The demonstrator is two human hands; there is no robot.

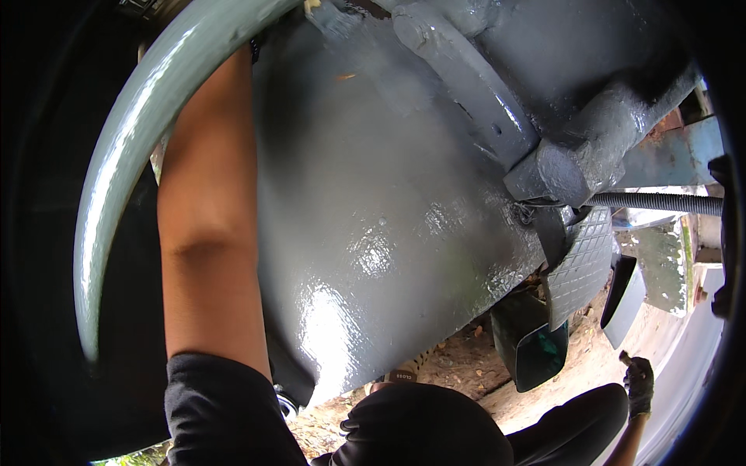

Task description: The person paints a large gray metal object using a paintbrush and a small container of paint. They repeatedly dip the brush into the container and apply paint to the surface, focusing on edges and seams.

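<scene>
My bare left forearm (pixel 210 210) reaches up from a black sleeve and passes behind a curved, wet-looking grey bar (pixel 124 155). That bar hides my left hand and its fingers; only a dark bit shows at the wrist. Close to that spot, at the top edge, a paintbrush (pixel 334 19) with grey bristles touches a broad panel (pixel 342 186) coated in glossy grey. I cannot see the grip on it. At the lower right, away from the panel, my right hand (pixel 639 384) wears a dark glove. Its fingers are closed, with a small brownish end sticking out that I cannot make out.
Thick grey linkage arms and a pivot (pixel 559 171) stand out from the panel at the upper right. Below them hang a ridged plate (pixel 579 264) and a dark rectangular tube (pixel 540 357). A threaded rod (pixel 660 203) runs right. My knee (pixel 420 427) is close beneath the panel.
</scene>
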